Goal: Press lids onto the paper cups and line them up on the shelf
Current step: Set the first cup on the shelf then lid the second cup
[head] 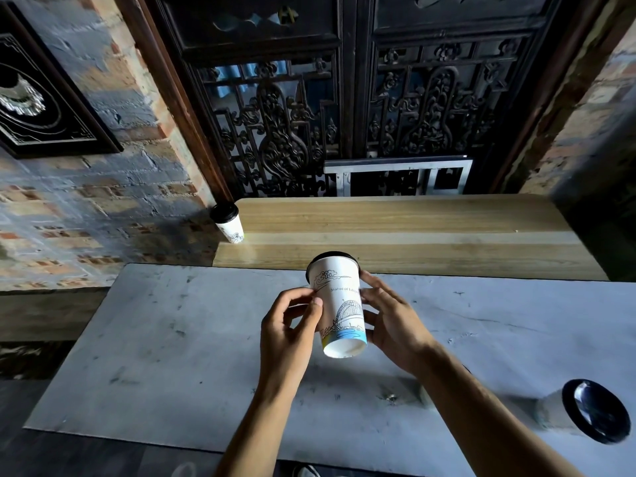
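Observation:
A white paper cup [339, 304] with line drawings and a black lid hangs in the air above the grey table [165, 356], tilted with its lid away from me. My left hand [289, 325] grips its left side and my right hand [392, 318] grips its right side. A second lidded cup [229, 226] stands at the left end of the wooden shelf [395, 232]. A third cup [585, 411] with a black lid stands on the table at the right edge of view.
Behind the shelf rises a dark carved wooden screen [344, 108], with a metal frame [399, 175] leaning against it. A brick wall [103, 187] with a dark framed picture [41, 98] is on the left.

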Available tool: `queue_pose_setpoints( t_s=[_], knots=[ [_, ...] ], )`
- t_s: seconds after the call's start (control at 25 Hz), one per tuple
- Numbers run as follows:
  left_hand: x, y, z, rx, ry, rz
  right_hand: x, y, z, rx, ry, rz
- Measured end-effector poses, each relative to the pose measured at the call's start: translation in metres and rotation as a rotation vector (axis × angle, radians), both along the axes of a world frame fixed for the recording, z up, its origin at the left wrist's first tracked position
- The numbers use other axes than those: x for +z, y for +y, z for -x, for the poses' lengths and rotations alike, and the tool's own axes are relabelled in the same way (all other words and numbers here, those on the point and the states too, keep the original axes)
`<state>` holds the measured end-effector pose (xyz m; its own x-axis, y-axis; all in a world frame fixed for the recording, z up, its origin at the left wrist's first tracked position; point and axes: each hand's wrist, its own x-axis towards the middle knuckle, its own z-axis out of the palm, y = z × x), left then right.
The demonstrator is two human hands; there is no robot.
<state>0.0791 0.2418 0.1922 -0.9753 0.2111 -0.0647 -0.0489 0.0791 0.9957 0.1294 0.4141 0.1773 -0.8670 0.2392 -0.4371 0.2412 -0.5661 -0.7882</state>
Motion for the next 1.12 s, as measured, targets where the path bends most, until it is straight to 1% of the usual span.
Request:
queue_pose_setpoints(
  t_s=[0.48,0.68,0.8,1.04,1.12],
  knots=[
    [0.0046,0.0048,0.0001,0.013,-0.063,-0.028,-0.0020,0.0005,0.0010,0.028,0.041,0.025],
    [0.0028,0.0037,0.0021,0.036,-0.093,-0.029,-0.0010,0.0019,0.0029,0.001,0.025,0.040],
    [0.0011,0.0031,0.0032,0.047,-0.061,-0.015,-0.0018,0.0025,0.0032,-0.002,0.027,0.026],
    [0.0004,-0.0001,0.0051,0.023,0.085,0.060,-0.0065,0.0034,0.0053,-0.008,0.074,0.050],
    [0.0001,0.0000,0.0056,0.029,0.091,0.058,-0.0054,0.0024,0.0052,0.011,0.088,0.001]
  ],
)
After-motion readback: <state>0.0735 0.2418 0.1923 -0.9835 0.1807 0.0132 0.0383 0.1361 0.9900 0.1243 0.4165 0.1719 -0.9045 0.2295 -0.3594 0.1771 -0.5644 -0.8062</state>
